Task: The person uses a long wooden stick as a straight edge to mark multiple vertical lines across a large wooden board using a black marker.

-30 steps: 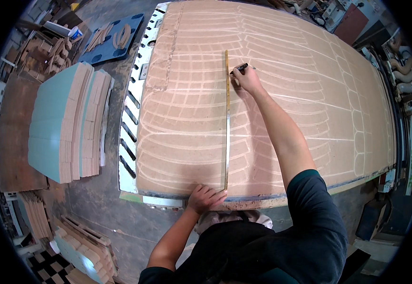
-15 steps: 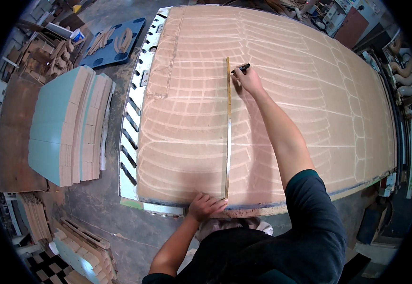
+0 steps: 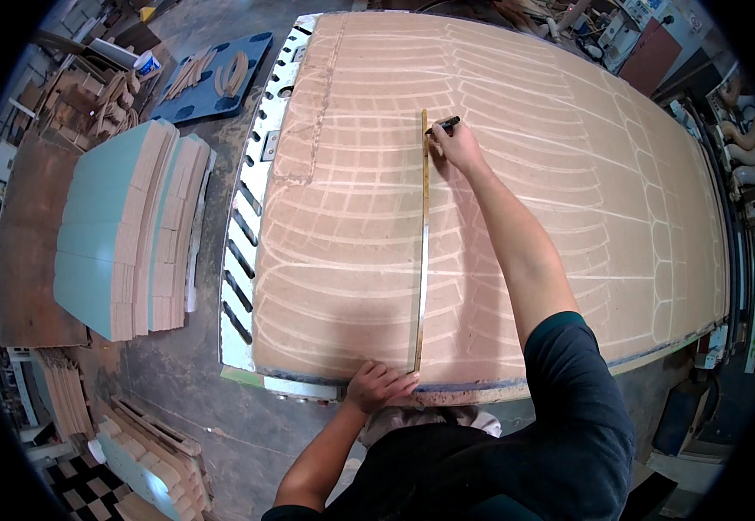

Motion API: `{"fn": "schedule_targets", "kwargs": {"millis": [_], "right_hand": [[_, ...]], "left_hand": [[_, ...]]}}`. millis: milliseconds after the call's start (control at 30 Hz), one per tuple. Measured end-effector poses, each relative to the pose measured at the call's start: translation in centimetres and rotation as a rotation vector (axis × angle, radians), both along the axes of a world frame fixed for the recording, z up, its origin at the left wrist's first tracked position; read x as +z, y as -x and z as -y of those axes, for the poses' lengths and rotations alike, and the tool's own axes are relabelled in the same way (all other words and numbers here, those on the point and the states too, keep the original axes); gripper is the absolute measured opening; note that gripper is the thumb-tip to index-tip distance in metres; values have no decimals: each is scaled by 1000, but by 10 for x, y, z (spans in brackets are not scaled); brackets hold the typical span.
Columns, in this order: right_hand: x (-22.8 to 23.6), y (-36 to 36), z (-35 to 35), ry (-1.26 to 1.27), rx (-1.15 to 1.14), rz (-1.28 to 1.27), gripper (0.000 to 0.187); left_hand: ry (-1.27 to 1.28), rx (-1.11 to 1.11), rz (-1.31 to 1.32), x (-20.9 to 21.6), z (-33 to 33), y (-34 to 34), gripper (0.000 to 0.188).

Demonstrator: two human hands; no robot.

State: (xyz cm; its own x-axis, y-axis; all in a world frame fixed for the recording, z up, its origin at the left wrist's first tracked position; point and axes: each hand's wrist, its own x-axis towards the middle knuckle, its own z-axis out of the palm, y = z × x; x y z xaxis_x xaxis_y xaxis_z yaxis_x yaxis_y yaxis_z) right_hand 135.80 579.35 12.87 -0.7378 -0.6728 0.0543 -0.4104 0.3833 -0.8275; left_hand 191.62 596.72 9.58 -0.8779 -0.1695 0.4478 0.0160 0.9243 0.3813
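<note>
Little moved since prior frame: right hand point(image 3: 456, 143) w/ black marker point(image 3: 443, 124) pinched in fingers, at far end of long ruler point(image 3: 422, 243). Left hand point(image 3: 379, 386) presses ruler's near end on routed brown board point(image 3: 568, 200), fingers flat. Marking step; next likely needs steady ruler. Cut-panel stacks point(image 3: 126, 230) left, well apart.

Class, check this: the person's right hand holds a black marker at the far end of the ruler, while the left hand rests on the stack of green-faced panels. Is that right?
Not quite. The head view shows the left hand pressing the near end of the ruler at the board's edge, not on the stack. The right hand does hold the marker there.
</note>
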Motion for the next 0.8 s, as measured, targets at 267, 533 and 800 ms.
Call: {"fn": "schedule_targets", "kwargs": {"millis": [267, 533, 800], "right_hand": [[6, -1, 0, -45, -6, -14, 42], [-5, 7, 3, 5, -15, -56, 43], [-2, 7, 4, -72, -19, -41, 42]], "left_hand": [[-5, 4, -15, 1, -1, 1, 37], [1, -3, -53, 5, 2, 6, 35], [-5, -8, -26, 4, 1, 3, 33]]}}
